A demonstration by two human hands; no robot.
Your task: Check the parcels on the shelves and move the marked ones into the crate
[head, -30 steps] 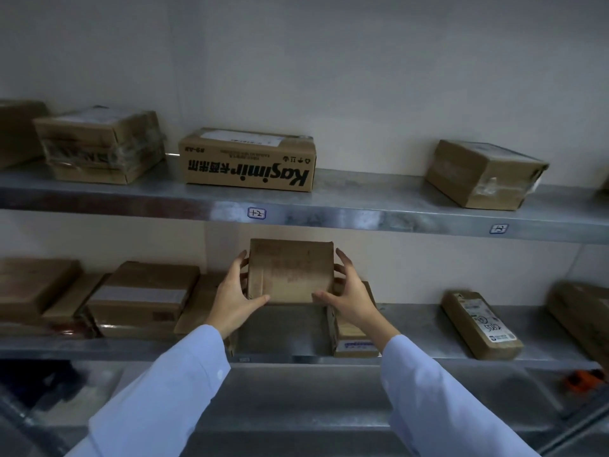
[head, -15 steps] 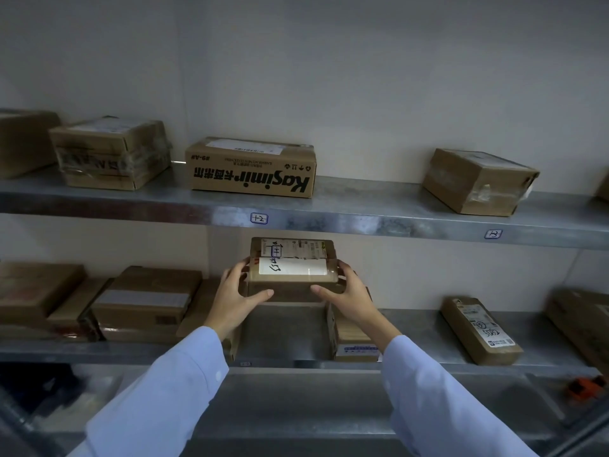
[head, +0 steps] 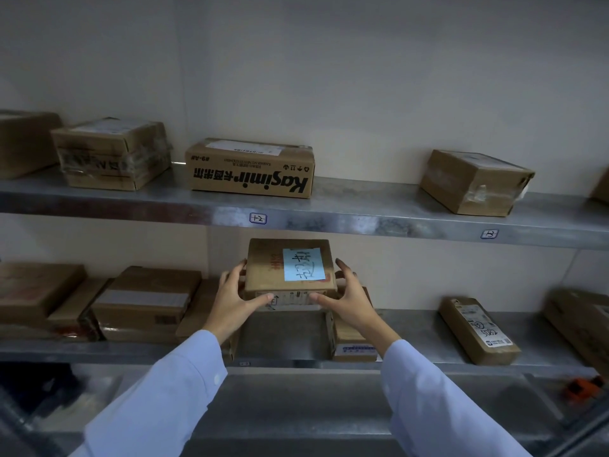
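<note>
A small brown cardboard parcel (head: 263, 275) is held up in front of the lower shelf (head: 421, 331), just under the upper shelf (head: 362, 206). A light blue note (head: 304, 264) with handwriting is stuck on the face turned toward me. My left hand (head: 234, 300) grips the parcel's left side, thumb on the bottom front edge. My right hand (head: 349, 298) grips its right side the same way. The crate is not in view.
The upper shelf holds a taped parcel (head: 112, 155), a "Kasimir" box (head: 250, 169) and a tilted box (head: 474, 183). The lower shelf holds stacked parcels (head: 145, 301) at left, a small box (head: 352, 344) below my right hand, and a labelled parcel (head: 478, 329) at right.
Both hands have kept turning the parcel: first its plain face showed, then a white label, now the face with the blue note. The view has tilted slightly upward.
</note>
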